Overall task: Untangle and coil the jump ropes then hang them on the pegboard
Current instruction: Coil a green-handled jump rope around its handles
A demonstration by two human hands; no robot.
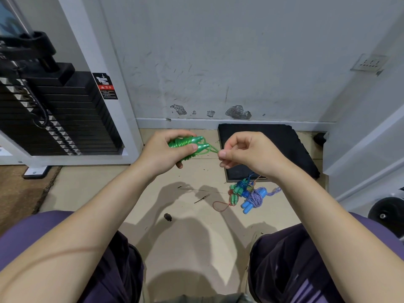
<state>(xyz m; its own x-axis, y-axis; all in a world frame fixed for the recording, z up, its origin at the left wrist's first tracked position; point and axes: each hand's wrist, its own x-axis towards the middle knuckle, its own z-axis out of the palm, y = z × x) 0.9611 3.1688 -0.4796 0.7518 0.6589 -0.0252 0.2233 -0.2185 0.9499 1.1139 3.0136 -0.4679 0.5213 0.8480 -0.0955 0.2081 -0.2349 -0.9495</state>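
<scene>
left hand (162, 153) wraps the green jump rope (189, 145), fingers curled round its coiled cord, thumb pressed on one handle; both handle tips point toward 3 o'clock. right hand (244, 153) pinches the free loop of green cord between thumb and forefinger, other fingers curled in. rope is held above the floor, near frame centre. at 5 o'clock from the hands, a pile of other jump ropes (247, 194) lies on the floor: blue handles with purple-white cord, green handles with red cord. black mat (273, 138) at 3 o'clock, weight stack (54, 114) at 9 o'clock.
</scene>
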